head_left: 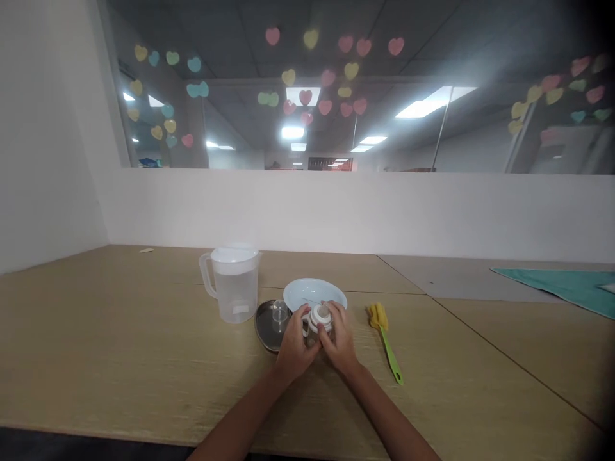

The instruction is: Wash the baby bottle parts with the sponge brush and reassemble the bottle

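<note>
The bottle (313, 331) is below the frame's centre, gripped between the left hand (294, 346) and the right hand (343, 340), both with fingers curled around it. Just above is a bowl (313, 288); leftward, a tray (263, 328) and jug (235, 288); rightward, a brush (390, 352).

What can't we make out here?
Head view:
White-topped container: body, partly behind the left grip and right grip.
Bowl: near rim, behind container and grips.
Tray: right side, behind left grip.
Teal cloth: cut off by right edge.
Pitcher label: too small to read.
</note>
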`<state>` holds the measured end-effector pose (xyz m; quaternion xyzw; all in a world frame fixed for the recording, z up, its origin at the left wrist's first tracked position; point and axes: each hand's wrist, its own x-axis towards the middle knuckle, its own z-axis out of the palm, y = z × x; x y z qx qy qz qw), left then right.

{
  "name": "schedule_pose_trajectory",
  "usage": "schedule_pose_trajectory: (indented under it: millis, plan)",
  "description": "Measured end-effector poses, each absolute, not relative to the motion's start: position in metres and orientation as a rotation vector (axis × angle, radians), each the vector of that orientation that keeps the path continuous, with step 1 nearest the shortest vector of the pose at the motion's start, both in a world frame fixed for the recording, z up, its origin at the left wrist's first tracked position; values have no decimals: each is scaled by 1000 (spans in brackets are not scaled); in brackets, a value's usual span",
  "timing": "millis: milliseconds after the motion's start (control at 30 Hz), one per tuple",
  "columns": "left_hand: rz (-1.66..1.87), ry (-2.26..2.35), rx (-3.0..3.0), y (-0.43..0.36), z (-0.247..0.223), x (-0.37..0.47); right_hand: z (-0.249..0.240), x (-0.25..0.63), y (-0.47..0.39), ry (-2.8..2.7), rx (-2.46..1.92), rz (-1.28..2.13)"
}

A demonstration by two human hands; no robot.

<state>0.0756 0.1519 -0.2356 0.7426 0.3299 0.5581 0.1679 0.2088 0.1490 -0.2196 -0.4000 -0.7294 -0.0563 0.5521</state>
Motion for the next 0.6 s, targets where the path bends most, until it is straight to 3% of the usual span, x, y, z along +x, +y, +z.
schedule_pose_trajectory:
  millis: [600]
  plan:
    - [1544, 997, 2219, 161, -240, 72, -218, 211, 152, -1760, -996, -140]
